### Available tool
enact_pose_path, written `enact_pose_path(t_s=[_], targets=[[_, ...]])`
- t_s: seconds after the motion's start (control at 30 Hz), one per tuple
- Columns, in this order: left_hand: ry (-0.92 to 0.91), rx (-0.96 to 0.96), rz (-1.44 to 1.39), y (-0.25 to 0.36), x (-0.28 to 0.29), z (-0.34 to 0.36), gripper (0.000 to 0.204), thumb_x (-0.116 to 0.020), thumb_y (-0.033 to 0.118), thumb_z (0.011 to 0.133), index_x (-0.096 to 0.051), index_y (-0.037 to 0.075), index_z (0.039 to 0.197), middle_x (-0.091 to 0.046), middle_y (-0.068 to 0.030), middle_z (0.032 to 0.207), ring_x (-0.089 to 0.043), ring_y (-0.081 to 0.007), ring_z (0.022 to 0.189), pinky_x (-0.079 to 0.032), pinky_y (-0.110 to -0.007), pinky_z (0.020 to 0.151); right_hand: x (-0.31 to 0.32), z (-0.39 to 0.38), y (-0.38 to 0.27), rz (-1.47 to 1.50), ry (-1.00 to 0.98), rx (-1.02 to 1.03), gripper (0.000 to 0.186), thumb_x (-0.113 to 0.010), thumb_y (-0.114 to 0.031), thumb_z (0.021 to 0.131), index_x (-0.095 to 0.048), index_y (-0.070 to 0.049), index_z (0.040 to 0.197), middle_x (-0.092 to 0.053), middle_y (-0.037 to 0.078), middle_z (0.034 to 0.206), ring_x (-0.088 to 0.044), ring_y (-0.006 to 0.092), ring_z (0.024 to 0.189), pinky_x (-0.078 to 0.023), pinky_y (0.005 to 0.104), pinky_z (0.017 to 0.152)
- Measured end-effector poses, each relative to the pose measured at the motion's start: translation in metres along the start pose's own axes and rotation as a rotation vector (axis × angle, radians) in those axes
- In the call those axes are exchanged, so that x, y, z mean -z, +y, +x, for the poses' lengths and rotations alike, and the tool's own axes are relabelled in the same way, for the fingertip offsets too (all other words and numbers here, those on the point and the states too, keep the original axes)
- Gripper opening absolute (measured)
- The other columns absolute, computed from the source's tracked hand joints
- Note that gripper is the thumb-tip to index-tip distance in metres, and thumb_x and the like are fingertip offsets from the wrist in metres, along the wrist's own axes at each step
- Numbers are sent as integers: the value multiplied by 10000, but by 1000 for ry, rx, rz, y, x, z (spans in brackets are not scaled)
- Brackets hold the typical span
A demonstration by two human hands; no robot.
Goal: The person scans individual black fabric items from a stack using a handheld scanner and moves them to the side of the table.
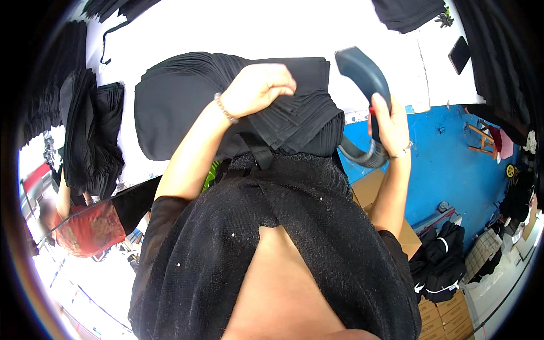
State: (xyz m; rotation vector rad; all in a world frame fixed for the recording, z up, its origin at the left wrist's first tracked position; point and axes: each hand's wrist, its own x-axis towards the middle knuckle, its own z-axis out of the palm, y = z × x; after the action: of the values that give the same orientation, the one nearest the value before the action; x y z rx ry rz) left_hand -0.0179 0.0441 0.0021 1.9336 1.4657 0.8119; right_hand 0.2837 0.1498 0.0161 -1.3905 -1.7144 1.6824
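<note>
A fanned stack of black fabric pieces (187,107) lies across the white table (379,51) in front of me. My left hand (260,86) is over its middle, fingers curled together; I cannot tell what, if anything, they pinch. My right hand (388,122) grips a dark curved hand tool (358,68) with a red button, held upright just right of the stack. A grey hose (362,156) hangs beside that hand and runs back behind the fabric.
Black fabric piles (85,130) cover the left end, near a co-worker in red (90,229). A phone (459,55) and more fabric (408,11) lie back right. Below the table edge are a blue floor (430,158), cardboard boxes (442,317) and tied black bundles (442,255).
</note>
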Motion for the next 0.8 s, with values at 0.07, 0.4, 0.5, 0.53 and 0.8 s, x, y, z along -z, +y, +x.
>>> enact_pose_path(t_s=[0.07,0.4,0.5,0.53,0.8], targets=[[-121,109,224,-3,-3,-2,163,-656,216,955,-717,65,965,-706,-99,875,-712,-231,848,-563,-350,759,-6,2,0,-403,-46,35,513,-638,-475,966,-658,37,1000,-655,122,711,-656,203,654,-538,360,647],[230,331,317,-38,-46,39,232,-761,272,858,-690,124,1022,-658,-74,930,-656,-290,970,-544,-401,833,-16,9,-8,-204,-105,-95,481,-649,-469,966,-644,9,915,-564,33,619,-541,110,478,-449,280,461],[193,447,144,-43,-51,50,190,-768,231,863,-744,102,1000,-706,-78,962,-681,-254,957,-545,-356,871,-30,37,0,-193,-124,-114,505,-609,-501,984,-637,2,949,-565,27,617,-542,120,479,-448,293,471],[201,468,39,-48,-54,52,191,-768,220,869,-761,97,1015,-723,-76,975,-692,-233,952,-543,-337,876,-32,44,6,-41,-112,-121,516,-599,-513,987,-627,0,950,-565,27,617,-541,125,477,-447,293,472],[180,593,-179,-58,-61,55,162,-737,168,910,-774,75,1038,-740,-80,995,-698,-189,937,-533,-313,880,-25,23,5,-159,-162,-146,473,-605,-481,990,-603,-12,931,-560,44,603,-537,136,463,-431,294,459]])
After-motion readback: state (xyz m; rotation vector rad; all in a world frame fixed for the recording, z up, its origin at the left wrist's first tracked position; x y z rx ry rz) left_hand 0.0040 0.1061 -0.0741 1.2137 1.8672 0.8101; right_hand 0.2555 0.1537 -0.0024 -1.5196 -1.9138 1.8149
